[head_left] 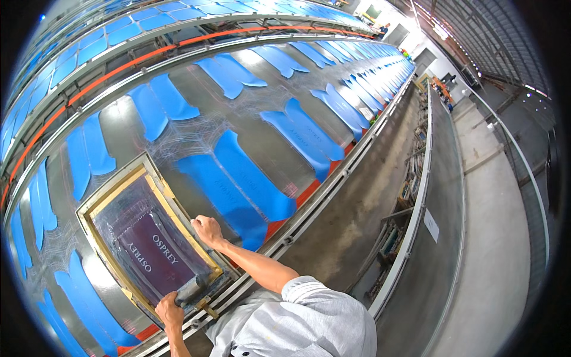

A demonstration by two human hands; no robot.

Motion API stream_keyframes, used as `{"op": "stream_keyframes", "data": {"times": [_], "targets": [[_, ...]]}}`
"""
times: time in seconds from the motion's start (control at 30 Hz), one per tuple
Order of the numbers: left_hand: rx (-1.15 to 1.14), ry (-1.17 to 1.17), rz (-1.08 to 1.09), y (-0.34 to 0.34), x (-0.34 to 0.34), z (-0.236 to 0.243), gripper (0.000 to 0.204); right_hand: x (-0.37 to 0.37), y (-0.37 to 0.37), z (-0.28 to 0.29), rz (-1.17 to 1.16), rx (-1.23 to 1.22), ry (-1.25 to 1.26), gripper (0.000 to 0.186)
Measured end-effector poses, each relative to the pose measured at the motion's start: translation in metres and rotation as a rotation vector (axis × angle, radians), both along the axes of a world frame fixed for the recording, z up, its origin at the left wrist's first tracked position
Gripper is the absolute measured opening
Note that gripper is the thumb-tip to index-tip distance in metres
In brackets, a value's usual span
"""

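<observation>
A rectangular printing screen (113,185), its wooden frame edged with yellow tape, lies at a slant over the near part of a long table. White lettering shows on its dark purple mesh. My right hand (207,231) is closed on the frame's right side, with the forearm reaching up from below. My left hand (170,309) is closed at the frame's near left corner, right beside a squeegee (193,289). The squeegee lies across the near end of the mesh. Just beyond the frame, a blue fabric panel (208,178) with faint dark print lies flat, partly shadowed.
Rows of blue fabric pieces (303,135) run along the dark tabletop (184,134). A metal rail (348,169) borders the table. Another table of blue pieces (157,22) stands to the left, behind an orange strip (122,66). A concrete walkway (493,184) lies to the right.
</observation>
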State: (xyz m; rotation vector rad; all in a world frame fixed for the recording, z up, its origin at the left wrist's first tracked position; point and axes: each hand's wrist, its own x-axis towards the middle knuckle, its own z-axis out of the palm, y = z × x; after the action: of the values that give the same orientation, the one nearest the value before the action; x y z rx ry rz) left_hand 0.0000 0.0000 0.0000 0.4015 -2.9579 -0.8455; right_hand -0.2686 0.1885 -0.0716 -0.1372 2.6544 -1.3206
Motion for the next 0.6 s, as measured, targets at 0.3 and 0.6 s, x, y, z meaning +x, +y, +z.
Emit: {"op": "stream_keyframes", "data": {"times": [0.3,0.6], "targets": [[0.033,0.049,0.028,-0.029,0.025,-0.013,0.038,0.011,-0.032,-0.023,-0.027,0.043,0.021,0.041],[-0.075,-0.028,0.022,-0.029,0.053,-0.052,0.038,-0.005,-0.054,-0.035,-0.002,0.231,0.026,0.035]]}}
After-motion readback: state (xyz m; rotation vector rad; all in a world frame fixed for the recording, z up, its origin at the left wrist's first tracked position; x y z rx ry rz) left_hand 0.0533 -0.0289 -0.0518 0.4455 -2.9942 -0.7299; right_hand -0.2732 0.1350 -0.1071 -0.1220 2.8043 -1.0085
